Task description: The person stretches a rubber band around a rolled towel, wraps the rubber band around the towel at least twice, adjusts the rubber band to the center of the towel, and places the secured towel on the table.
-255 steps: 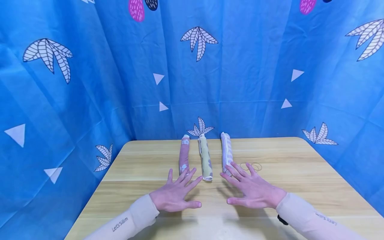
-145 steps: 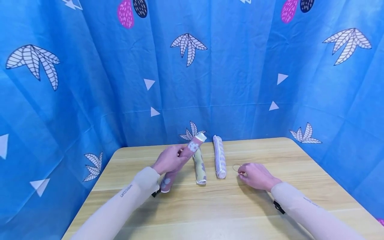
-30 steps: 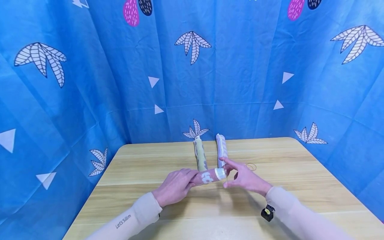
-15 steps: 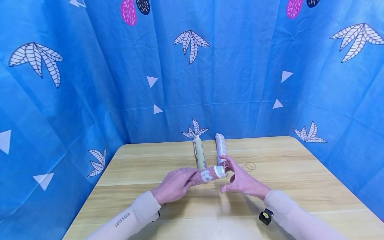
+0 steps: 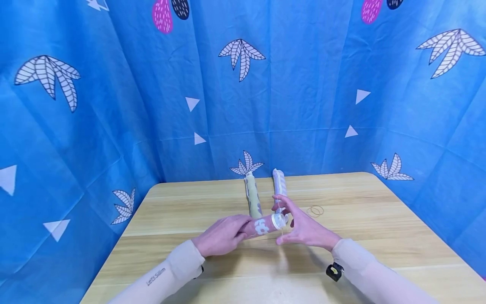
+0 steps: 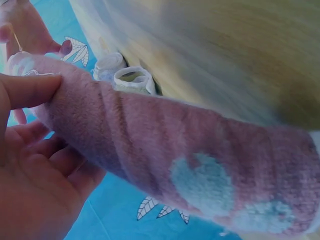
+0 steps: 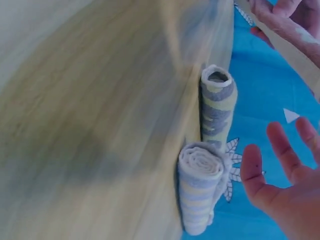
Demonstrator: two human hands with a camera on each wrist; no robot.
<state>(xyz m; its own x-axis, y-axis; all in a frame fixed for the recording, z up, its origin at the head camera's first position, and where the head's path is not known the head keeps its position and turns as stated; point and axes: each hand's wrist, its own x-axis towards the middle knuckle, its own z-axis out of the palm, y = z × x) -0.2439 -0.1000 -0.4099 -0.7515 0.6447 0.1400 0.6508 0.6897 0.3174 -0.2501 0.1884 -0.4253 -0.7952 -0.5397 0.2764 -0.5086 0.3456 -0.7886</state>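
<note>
My left hand (image 5: pixel 222 237) grips a rolled pink towel (image 5: pixel 263 226) with pale flowers, held above the table and tilted with its white-edged end to the right. Around that end, my right hand (image 5: pixel 305 228) holds a thin rubber band (image 5: pixel 282 234) stretched between its spread fingers and thumb. In the left wrist view, the band (image 6: pixel 18 42) shows at the far end of the roll. Behind the hands lie a rolled yellow-green towel (image 5: pixel 253 195) and a rolled lilac striped towel (image 5: pixel 280 183), both partly covered in the head view.
Two rubber bands (image 5: pixel 315 211) lie on the wooden table (image 5: pixel 360 228), right of the lilac roll. A blue printed curtain (image 5: pixel 303 84) hangs behind the table and along both its sides.
Earlier, both hands were spread over the table. The left has since lifted the pink roll and the right a rubber band. Lately the right hand moved slightly left over the roll's end.
</note>
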